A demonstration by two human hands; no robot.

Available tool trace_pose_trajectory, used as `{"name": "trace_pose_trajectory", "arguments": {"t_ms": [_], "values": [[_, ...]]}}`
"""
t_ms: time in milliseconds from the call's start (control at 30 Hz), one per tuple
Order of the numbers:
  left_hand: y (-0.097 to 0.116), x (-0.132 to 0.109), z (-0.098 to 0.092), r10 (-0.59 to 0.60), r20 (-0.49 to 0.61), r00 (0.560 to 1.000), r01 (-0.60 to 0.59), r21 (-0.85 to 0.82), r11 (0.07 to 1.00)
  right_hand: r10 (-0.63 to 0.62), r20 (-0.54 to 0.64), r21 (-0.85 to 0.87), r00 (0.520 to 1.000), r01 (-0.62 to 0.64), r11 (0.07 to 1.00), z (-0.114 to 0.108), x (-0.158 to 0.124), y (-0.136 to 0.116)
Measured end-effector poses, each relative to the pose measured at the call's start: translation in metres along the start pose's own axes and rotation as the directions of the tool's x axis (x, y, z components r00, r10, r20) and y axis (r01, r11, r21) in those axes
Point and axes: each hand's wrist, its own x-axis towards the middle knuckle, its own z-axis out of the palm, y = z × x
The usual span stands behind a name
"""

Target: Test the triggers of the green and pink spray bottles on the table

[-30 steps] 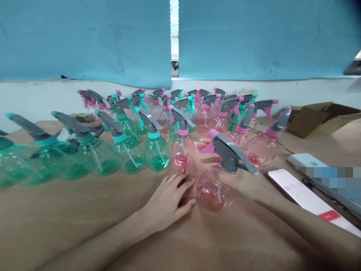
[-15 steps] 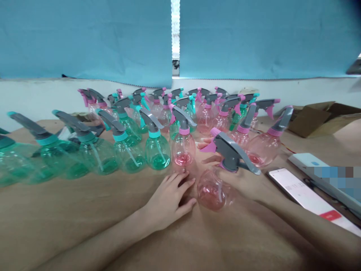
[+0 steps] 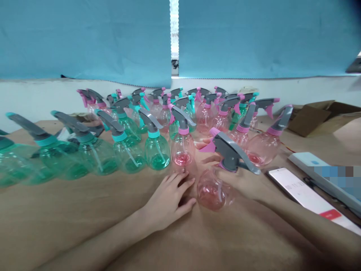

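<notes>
My left hand (image 3: 173, 199) lies on the tabletop with its fingers apart, holding nothing. Just right of its fingertips stands a pink spray bottle (image 3: 211, 192) with a grey and pink trigger head and some liquid inside. Behind that bottle is my right hand (image 3: 210, 160), partly hidden by it; the visible fingers are stretched out to the left and do not wrap the bottle. Beyond both hands stands another pink spray bottle (image 3: 183, 150), close to the fingertips of each. A green spray bottle (image 3: 158, 154) is beside it on the left.
Several green spray bottles (image 3: 97, 154) form a row to the left. More pink and green bottles crowd the back, before a white wall and blue curtains (image 3: 84, 37). On the right lie a lit phone (image 3: 304, 195), a white box (image 3: 307, 160) and an open cardboard box (image 3: 316, 118).
Both hands and the bottles keep their places. The view has shifted very slightly, and the digits on the phone screen look different.
</notes>
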Motion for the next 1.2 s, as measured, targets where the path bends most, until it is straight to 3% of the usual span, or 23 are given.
{"name": "trace_pose_trajectory", "arguments": {"t_ms": [333, 567, 833, 1100, 1200], "values": [[0.001, 0.000, -0.001, 0.003, -0.009, 1.000, -0.003, -0.008, 1.000, 0.099, 0.025, 0.042, 0.995, -0.100, 0.994, 0.000, -0.003, 0.004], [0.001, 0.002, -0.001, 0.006, -0.005, 1.000, -0.006, -0.005, 1.000, 0.079, -0.077, -0.090, 0.994, -0.086, 0.992, -0.002, -0.003, -0.006], [0.001, 0.000, -0.001, 0.002, 0.005, 1.000, -0.002, -0.002, 1.000, 0.076, -0.050, -0.021, 0.996, -0.077, 0.997, -0.002, -0.005, 0.000], [0.002, 0.001, -0.001, 0.000, -0.001, 1.000, 0.000, -0.015, 1.000, 0.111, 0.066, 0.016, 0.992, -0.112, 0.994, -0.001, -0.005, 0.004], [0.002, 0.001, -0.002, -0.003, -0.007, 1.000, 0.003, -0.019, 1.000, 0.096, 0.027, -0.014, 0.995, -0.096, 0.995, -0.002, -0.006, 0.007]]}}
